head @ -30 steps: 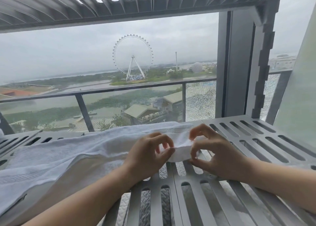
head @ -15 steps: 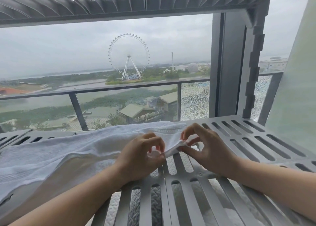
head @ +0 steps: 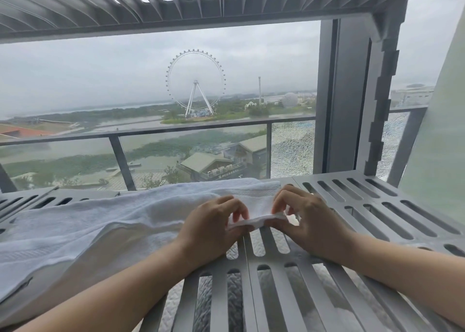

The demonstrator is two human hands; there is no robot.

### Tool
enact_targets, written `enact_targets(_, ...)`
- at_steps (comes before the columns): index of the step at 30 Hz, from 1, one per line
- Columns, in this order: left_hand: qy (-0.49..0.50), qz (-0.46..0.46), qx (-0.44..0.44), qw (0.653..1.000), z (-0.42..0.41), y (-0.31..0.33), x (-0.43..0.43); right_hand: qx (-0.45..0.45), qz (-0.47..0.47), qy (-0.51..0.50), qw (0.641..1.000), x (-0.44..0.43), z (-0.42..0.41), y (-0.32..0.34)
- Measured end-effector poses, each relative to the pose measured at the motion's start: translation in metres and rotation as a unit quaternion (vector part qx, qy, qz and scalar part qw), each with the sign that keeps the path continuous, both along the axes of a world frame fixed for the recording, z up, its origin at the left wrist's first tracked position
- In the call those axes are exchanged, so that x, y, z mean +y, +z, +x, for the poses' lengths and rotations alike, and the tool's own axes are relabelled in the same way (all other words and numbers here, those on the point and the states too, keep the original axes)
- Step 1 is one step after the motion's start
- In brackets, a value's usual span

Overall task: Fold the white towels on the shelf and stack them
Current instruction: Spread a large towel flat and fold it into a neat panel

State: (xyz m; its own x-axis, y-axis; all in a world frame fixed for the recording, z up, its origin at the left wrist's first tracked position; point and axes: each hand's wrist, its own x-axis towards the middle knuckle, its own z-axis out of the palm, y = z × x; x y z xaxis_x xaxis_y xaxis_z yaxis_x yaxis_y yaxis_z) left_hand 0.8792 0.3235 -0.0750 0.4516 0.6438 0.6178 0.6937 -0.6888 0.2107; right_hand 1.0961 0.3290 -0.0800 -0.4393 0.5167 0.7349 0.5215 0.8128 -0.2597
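The grey slotted shelf [head: 382, 221] spans the view in front of you, and the white towel [head: 100, 221] lies rumpled along its left and middle, spreading toward the shelf's front edge at the left. Over the middle of the shelf, your left hand [head: 211, 228] and right hand [head: 309, 221] sit close together at the towel's right end. Each pinches the same short stretch of hem between curled fingers and thumb, holding it just above the slats.

White towel [head: 105, 221], grey slotted shelf [head: 392, 206]
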Motion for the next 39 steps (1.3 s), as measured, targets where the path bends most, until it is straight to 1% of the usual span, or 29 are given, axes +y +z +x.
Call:
enact_targets(2, -0.007, 0.019, -0.003, 1.0, 0.0, 0.001, -0.002, -0.032, 0.023, -0.008, 0.999, -0.002, -0.002, 0.001)
enact_targets(5, -0.01, 0.061, 0.022, 0.998, 0.0, 0.005, -0.006, -0.042, 0.039, -0.018, 0.998, -0.003, -0.003, 0.001)
enact_targets(8, 0.04, 0.089, 0.084, 0.992, -0.005, 0.01, -0.004, -0.028, 0.041, -0.043, 0.998, -0.004, -0.003, 0.001)
enact_targets(10, 0.072, 0.077, 0.09, 0.99, -0.01, 0.015, -0.003, -0.045, 0.049, -0.079, 0.995, -0.007, -0.003, 0.003)
enact_targets(13, 0.078, 0.078, 0.095, 0.989, -0.011, 0.019, -0.004, -0.148, 0.096, -0.138, 0.975, -0.013, -0.012, 0.009)
enact_targets(15, 0.071, 0.089, 0.101, 0.988, -0.007, 0.023, -0.007, -0.21, 0.11, -0.144, 0.961, -0.015, -0.028, 0.017)
enact_targets(16, 0.071, 0.096, 0.101, 0.988, -0.005, 0.024, -0.008, -0.223, 0.109, -0.143, 0.958, -0.015, -0.037, 0.02)
enact_targets(18, 0.088, 0.097, 0.102, 0.986, -0.007, 0.025, -0.01, -0.233, 0.121, -0.13, 0.956, -0.014, -0.048, 0.025)
enact_targets(20, 0.142, 0.083, 0.12, 0.979, -0.022, 0.026, -0.011, -0.236, 0.149, -0.108, 0.954, -0.012, -0.046, 0.03)
enact_targets(22, 0.205, 0.074, 0.152, 0.964, -0.047, 0.026, -0.012, -0.229, 0.166, -0.107, 0.953, -0.011, -0.036, 0.037)
enact_targets(24, 0.236, 0.069, 0.163, 0.955, -0.068, 0.027, -0.018, -0.239, 0.166, -0.105, 0.951, -0.009, -0.03, 0.043)
enact_targets(27, 0.26, 0.069, 0.179, 0.946, -0.071, 0.024, -0.027, -0.257, 0.153, -0.101, 0.949, -0.008, -0.049, 0.037)
enact_targets(30, 0.246, 0.089, 0.197, 0.945, -0.061, 0.021, -0.033, -0.232, 0.109, -0.079, 0.963, -0.007, -0.092, 0.028)
enact_targets(33, 0.26, 0.1, 0.18, 0.944, -0.068, 0.029, -0.039, -0.255, 0.134, -0.104, 0.952, 0.007, -0.113, 0.02)
enact_targets(36, 0.312, 0.057, 0.186, 0.93, -0.084, 0.03, -0.039, -0.289, 0.163, -0.153, 0.931, 0.024, -0.099, 0.017)
enact_targets(39, 0.355, 0.007, 0.195, 0.914, -0.086, 0.022, -0.035, -0.267, 0.189, -0.172, 0.929, 0.034, -0.085, 0.019)
